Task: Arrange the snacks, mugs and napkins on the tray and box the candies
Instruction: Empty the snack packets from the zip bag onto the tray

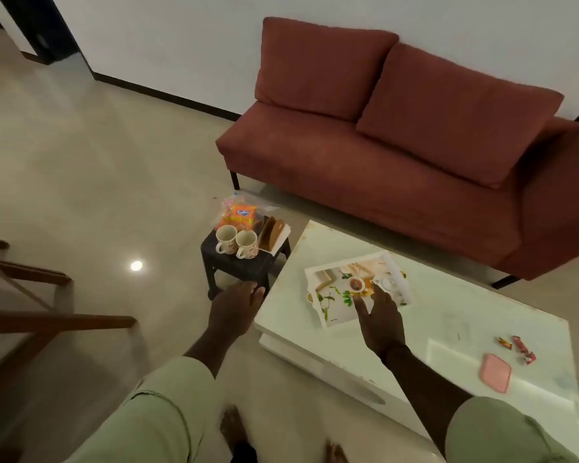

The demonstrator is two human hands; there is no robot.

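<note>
A printed white tray (328, 312) lies on the white low table (448, 315). My right hand (380, 317) hovers over the tray's near edge, fingers spread, holding nothing. My left hand (236, 309) reaches toward a small black stool (244, 265), open and empty. On the stool stand two floral mugs (237, 243), an orange snack pack (239, 217) in clear plastic, and a napkin holder with brown napkins (274, 235). Wrapped candies (518, 347) lie at the table's right beside a pink box lid (495, 372).
A dark red sofa (398, 145) stands behind the table. A wooden chair (24, 309) is at the left. Bare floor lies between the stool and chair. My feet (234, 429) show at the bottom.
</note>
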